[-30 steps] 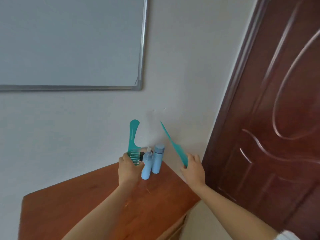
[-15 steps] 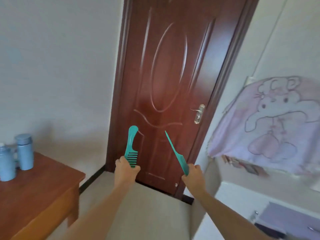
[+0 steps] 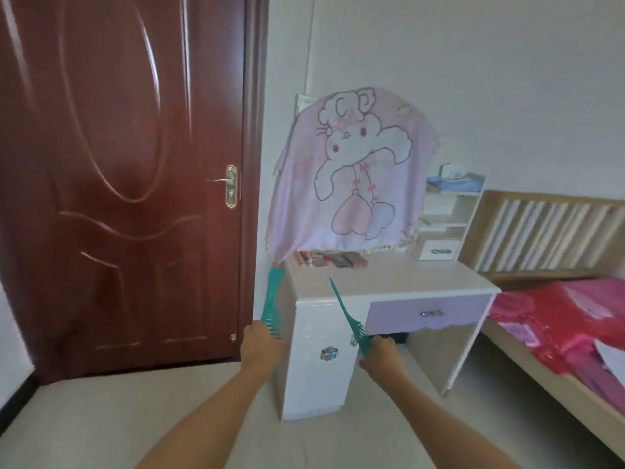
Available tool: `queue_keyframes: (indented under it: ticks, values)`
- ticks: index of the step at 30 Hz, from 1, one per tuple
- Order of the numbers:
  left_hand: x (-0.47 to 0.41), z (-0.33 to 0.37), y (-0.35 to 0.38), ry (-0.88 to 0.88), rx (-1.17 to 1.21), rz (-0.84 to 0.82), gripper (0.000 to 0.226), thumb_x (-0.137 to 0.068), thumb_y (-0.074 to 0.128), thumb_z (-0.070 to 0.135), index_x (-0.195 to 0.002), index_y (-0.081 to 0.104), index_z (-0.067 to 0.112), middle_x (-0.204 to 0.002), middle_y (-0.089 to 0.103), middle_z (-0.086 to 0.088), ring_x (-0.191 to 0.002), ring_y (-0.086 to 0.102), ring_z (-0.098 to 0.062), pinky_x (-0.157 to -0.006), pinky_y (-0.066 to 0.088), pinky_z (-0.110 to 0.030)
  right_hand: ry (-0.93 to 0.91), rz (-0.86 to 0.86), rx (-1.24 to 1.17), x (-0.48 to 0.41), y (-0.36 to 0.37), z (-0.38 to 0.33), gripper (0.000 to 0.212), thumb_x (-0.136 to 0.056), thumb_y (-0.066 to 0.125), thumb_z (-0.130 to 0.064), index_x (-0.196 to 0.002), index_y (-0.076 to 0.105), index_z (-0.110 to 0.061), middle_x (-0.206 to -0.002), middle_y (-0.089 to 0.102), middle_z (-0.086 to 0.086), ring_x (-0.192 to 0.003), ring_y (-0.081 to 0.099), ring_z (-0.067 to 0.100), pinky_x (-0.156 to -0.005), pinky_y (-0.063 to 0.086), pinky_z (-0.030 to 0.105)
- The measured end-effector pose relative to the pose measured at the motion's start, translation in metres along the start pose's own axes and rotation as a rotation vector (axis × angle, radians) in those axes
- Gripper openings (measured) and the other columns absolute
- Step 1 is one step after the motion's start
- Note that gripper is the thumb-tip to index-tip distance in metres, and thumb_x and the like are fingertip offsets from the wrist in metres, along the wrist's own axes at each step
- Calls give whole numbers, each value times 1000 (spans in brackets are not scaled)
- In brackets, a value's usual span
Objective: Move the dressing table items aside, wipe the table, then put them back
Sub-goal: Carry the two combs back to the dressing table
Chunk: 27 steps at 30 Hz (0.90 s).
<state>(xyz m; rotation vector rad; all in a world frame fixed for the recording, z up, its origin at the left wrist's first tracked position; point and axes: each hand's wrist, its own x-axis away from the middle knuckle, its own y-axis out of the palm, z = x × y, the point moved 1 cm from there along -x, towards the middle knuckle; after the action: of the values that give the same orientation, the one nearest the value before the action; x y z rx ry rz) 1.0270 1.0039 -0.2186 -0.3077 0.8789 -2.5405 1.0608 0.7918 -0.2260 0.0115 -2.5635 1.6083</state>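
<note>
My left hand (image 3: 262, 343) grips a teal wide-tooth comb (image 3: 272, 299) by its toothed end, handle pointing up. A teal tail comb (image 3: 345, 313) is gripped in my right hand (image 3: 380, 355), its thin tail slanting up to the left. Both are held out in front of the white dressing table (image 3: 389, 282), a little short of its front edge. The table has a lilac drawer (image 3: 427, 313), and several small cosmetic items (image 3: 328, 258) lie along its back. A pink cartoon cloth (image 3: 351, 177) covers the mirror above it.
A dark red door (image 3: 121, 170) stands shut at the left. A small white shelf unit (image 3: 446, 221) sits on the table's right end. A bed with red bedding (image 3: 568, 319) runs along the right. Pale floor (image 3: 101, 418) lies between me and the table.
The view has swung right, from the brown wooden table with blue bottles, past the door, to the white dressing table. Both hands still hold their combs.
</note>
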Motion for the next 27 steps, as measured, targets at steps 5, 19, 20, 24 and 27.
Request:
queue_keyframes:
  ticks: [5,19,20,24,27]
  values:
    - [-45,40,59,57,97,-59,20,-78,66,13,-77,47,6,-78,49,-4,-59,48,-15,-46,34,-19,33,31,25,-54,-20,31,31,-84,57,-13,-113,52,-4,-119,51,13,-82,52,24,-68,38,24]
    - [-172,141,247,38,-22,-324,40,-81,65,23,-108,48,0,-98,51,-9,-78,53,-21,-61,43,-24,287,-53,18,-212,-51,131,37,-79,63,-22,-113,57,-7,-105,61,9,-85,58,20,-73,48,29]
    - [-174,145,263,35,-39,-343,40,-80,65,24,-107,49,1,-100,54,-9,-78,56,-21,-63,46,-25,303,-63,17,-220,-50,143,37,-79,63,-22,-112,56,-7,-101,60,7,-86,59,20,-74,49,29]
    - [-193,177,321,40,-90,-385,39,-79,64,23,-107,50,0,-100,56,-10,-78,56,-21,-62,43,-25,307,-62,-23,-273,-64,187,36,-78,64,-22,-110,59,-6,-88,52,2,-77,54,17,-60,43,23]
    - [-214,211,359,36,-109,-344,40,-78,62,23,-109,50,0,-106,57,-13,-92,60,-26,-67,44,-26,262,-67,-51,-321,-79,214,33,-80,62,-20,-109,58,-6,-88,54,2,-74,54,16,-57,41,22]
